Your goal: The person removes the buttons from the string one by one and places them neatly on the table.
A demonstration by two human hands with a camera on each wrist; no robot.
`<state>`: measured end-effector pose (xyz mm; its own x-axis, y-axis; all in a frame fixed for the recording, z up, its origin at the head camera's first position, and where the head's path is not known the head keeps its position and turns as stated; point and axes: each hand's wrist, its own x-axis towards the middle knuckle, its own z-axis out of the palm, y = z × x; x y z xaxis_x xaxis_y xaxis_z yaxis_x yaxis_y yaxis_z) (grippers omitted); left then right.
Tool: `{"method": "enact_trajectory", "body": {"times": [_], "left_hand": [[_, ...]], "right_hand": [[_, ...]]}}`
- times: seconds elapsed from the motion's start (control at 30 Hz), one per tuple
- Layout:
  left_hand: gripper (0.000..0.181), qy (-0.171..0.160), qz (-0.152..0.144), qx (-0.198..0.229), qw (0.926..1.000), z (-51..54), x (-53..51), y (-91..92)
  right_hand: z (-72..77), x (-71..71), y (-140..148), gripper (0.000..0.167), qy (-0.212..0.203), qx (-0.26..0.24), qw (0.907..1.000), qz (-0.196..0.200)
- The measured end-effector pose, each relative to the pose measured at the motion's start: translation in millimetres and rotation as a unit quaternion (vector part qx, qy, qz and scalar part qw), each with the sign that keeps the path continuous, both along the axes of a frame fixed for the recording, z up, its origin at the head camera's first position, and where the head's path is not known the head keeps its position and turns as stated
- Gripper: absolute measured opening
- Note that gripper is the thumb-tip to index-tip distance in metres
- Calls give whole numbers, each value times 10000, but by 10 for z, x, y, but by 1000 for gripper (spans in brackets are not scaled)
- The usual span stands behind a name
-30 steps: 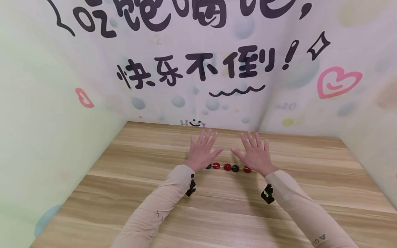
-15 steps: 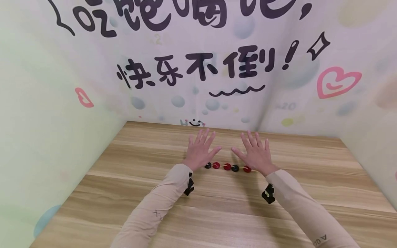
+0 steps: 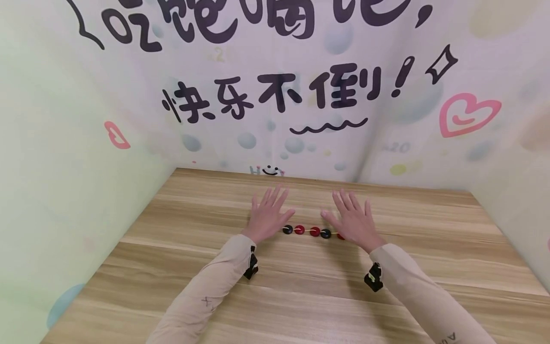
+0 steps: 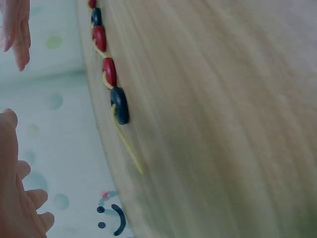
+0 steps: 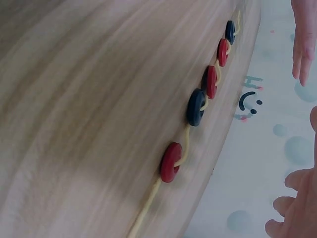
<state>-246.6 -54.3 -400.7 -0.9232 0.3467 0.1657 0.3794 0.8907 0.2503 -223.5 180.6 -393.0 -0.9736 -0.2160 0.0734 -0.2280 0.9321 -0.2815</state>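
Note:
Red and dark round pieces are threaded in a row on a yellow cord lying on the wooden table; a dark piece (image 3: 288, 229) is at the left end, and a red piece (image 5: 171, 162) is at the other. My left hand (image 3: 267, 217), fingers spread and straight, hovers just left of the row, holding nothing. Above the row's right end is my right hand (image 3: 354, 220), also spread and empty, partly hiding the last red piece in the head view. The left wrist view shows the cord's loose end (image 4: 132, 151) past a dark piece (image 4: 119, 105).
The wooden table (image 3: 275, 296) meets a printed cloth wall (image 3: 223, 143) at its back edge, with cloth walls at the left and right too. Dark devices are strapped at both wrists.
My left hand has moved left and slightly nearer, uncovering the dark end piece. My right hand has come slightly nearer, now partly covering the red piece.

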Motion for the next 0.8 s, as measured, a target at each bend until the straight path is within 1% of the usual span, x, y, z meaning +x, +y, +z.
{"method": "enact_trajectory", "body": {"times": [0.1,0.2,0.27,0.33,0.43,0.5,0.57,0.73,0.8], "left_hand": [[61,43,-75,121,9999,-62,12,-53],[60,27,-186,402,9990,-137,18,-97],[58,-63,-240,620,9978,-183,25,-118],[54,-120,-299,813,9962,-217,35,-130],[48,-266,-326,1040,9937,-245,52,-131],[43,-298,-366,1079,9930,-258,60,-125],[40,-399,-380,1093,9925,-268,67,-116],[32,-464,-467,918,9936,-299,72,-104],[29,-487,-504,922,9933,-310,66,-103]], "right_hand": [[-46,1,1,77,76,-139,9999,41],[-105,-1,-7,70,251,-355,9989,148],[-144,-2,-25,64,417,-561,9972,267],[-176,-1,-59,58,487,-801,9948,403],[-212,1,-132,51,423,-1148,9910,538],[-236,-2,-188,47,307,-1309,9893,566],[-257,-9,-245,42,213,-1422,9881,538],[-308,-47,-392,32,165,-1580,9855,603],[-330,-60,-451,30,137,-1669,9836,670]]}}
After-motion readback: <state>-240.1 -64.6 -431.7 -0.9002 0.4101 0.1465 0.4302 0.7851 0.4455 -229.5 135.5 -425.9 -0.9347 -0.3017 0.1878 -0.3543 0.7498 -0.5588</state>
